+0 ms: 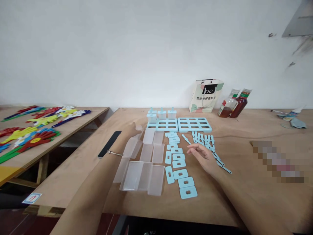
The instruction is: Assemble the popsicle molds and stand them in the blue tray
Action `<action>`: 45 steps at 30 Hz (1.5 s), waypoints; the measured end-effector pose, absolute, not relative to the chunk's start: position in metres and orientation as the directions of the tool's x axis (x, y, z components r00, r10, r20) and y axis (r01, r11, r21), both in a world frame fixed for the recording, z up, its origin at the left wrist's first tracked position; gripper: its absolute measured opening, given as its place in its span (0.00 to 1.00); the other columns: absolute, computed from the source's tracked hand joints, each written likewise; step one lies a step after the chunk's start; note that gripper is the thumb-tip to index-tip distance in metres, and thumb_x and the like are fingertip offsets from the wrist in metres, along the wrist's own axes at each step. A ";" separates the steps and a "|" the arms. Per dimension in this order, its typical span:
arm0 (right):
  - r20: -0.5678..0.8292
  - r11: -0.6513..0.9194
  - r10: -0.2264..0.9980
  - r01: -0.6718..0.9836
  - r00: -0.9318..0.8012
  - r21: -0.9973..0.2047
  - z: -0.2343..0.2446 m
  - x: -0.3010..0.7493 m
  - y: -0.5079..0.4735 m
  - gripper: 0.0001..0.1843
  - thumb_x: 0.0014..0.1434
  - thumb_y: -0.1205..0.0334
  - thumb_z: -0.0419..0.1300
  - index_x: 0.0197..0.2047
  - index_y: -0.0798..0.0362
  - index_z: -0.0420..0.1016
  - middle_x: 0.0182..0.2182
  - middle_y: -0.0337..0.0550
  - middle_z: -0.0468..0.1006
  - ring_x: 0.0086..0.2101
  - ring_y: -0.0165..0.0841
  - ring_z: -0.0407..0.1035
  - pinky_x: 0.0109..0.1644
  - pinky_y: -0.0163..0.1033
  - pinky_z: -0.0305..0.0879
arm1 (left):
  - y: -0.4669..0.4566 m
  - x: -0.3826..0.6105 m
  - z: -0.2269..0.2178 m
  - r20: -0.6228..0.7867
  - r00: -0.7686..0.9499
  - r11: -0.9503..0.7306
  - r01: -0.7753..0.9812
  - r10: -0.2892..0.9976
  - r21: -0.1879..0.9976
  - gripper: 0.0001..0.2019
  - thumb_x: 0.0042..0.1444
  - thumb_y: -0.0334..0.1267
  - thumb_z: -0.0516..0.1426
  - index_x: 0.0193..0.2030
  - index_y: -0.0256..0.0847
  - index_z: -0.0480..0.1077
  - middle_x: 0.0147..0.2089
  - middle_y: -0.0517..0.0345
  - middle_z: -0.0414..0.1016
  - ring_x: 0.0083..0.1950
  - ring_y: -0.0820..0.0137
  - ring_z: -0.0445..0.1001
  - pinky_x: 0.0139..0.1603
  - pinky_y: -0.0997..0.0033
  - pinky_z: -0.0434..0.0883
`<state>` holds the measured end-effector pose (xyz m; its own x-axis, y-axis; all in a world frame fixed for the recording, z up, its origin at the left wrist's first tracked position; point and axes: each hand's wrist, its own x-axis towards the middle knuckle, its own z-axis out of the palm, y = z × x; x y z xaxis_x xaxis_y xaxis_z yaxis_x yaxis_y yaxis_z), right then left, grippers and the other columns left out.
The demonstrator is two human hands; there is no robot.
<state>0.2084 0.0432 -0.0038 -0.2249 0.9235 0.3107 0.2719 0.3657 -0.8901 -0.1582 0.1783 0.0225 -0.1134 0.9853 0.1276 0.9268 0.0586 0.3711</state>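
Note:
My left hand reaches to the far left of a group of translucent popsicle moulds, its fingers closed around one mould; that grip is partly hidden and blurred. My right hand holds nothing, its fingers stretched out and slightly bent. It hovers between the light-blue lids with slotted holes and a fanned pile of blue popsicle sticks. Behind these lie two blue mould racks. Several assembled popsicle moulds stand upright in the left rack.
A dark phone-like slab lies left of my forearm. At the back stand a paper bag and two bottles of reddish liquid. A glue bottle and a pixelated object are on the right. Colourful hand-shaped clappers cover another table.

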 end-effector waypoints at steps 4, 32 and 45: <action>0.350 0.372 0.928 0.355 -0.127 -0.858 -0.004 0.222 0.056 0.13 0.61 0.50 0.54 0.41 0.48 0.73 0.34 0.41 0.78 0.39 0.37 0.73 0.49 0.47 0.66 | 0.158 -0.148 0.045 0.189 -0.196 0.131 0.942 0.962 0.309 0.35 0.48 0.46 0.60 0.60 0.31 0.57 0.56 0.32 0.68 0.57 0.42 0.67 0.49 0.55 0.65; -0.106 0.623 0.701 0.678 -0.705 -0.391 0.013 0.209 -0.013 0.18 0.47 0.55 0.69 0.41 0.50 0.74 0.40 0.43 0.73 0.42 0.40 0.68 0.45 0.43 0.65 | 0.021 0.005 0.012 0.342 0.196 -0.382 0.229 0.919 0.895 0.15 0.60 0.37 0.53 0.54 0.45 0.58 0.57 0.51 0.66 0.55 0.63 0.68 0.51 0.62 0.67; 0.026 0.568 0.816 0.794 -0.577 -0.217 0.009 0.229 -0.014 0.10 0.51 0.70 0.62 0.38 0.52 0.75 0.37 0.43 0.78 0.39 0.40 0.73 0.42 0.43 0.66 | 0.027 0.012 -0.003 0.259 0.276 -0.334 0.270 0.925 0.903 0.10 0.59 0.33 0.52 0.47 0.43 0.61 0.50 0.54 0.71 0.49 0.65 0.71 0.50 0.62 0.68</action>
<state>0.2287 -0.0143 0.0093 -0.5769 0.8164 0.0264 0.7939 0.5681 -0.2167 0.0120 0.0269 -0.0029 0.2763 0.9254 0.2594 0.2697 -0.3337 0.9033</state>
